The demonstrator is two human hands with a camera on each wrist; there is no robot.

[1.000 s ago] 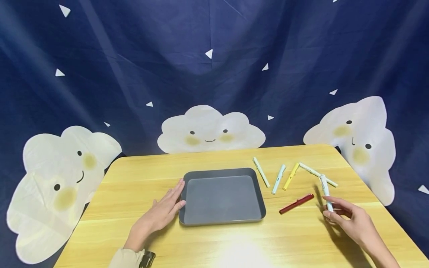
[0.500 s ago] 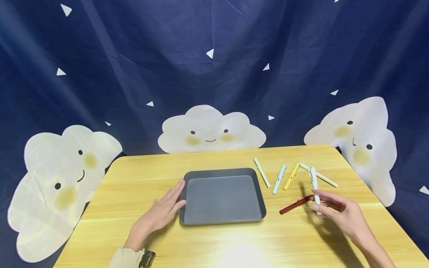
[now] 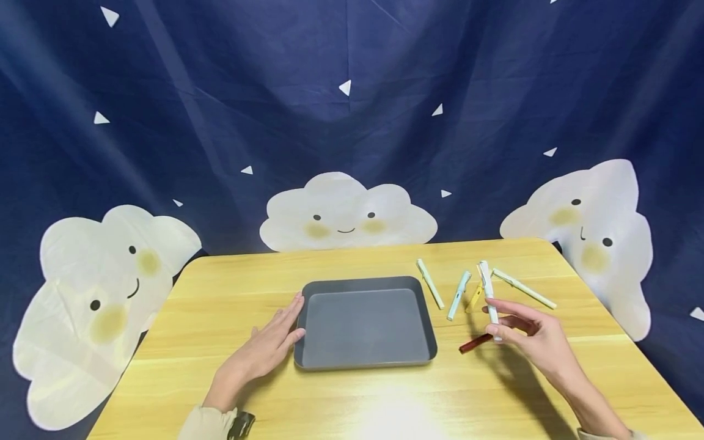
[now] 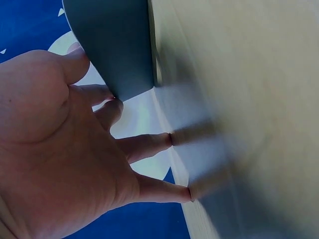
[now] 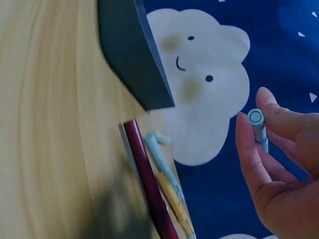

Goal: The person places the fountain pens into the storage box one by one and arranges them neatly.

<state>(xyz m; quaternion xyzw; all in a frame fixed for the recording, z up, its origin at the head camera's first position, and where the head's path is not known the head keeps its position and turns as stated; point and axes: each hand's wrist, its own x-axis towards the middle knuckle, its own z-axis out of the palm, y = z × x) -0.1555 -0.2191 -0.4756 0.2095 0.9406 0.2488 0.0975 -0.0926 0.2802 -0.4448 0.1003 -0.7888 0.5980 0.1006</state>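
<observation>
Dark grey, a shallow rectangular tray (image 3: 365,330) lies flat on our wood-grain desk (image 3: 330,403). Against the tray's left wall rests our left hand (image 3: 264,349), its fingers extended and grasping nothing. To the right of the tray, our right hand (image 3: 539,339) pinches a bluish-white pen (image 3: 487,287) between thumb and fingers, lifted clear of the desk and nearly upright, its clip end uppermost. Five more pens lie right of the tray. Just beside its right wall we see a pale green pen (image 3: 431,285), then, farther out, a light blue pen (image 3: 458,297) and a yellow pen (image 3: 475,297), the latter partly hidden behind the raised one. Farthest right of the tray slants a second green pen (image 3: 524,288). Closer to us, right of the tray, lies a dark red pen (image 3: 474,344), partly covered by our right hand. Behind the tray, beyond the desk, hangs a navy cloth (image 3: 385,134) printed with smiling white clouds (image 3: 346,211).
</observation>
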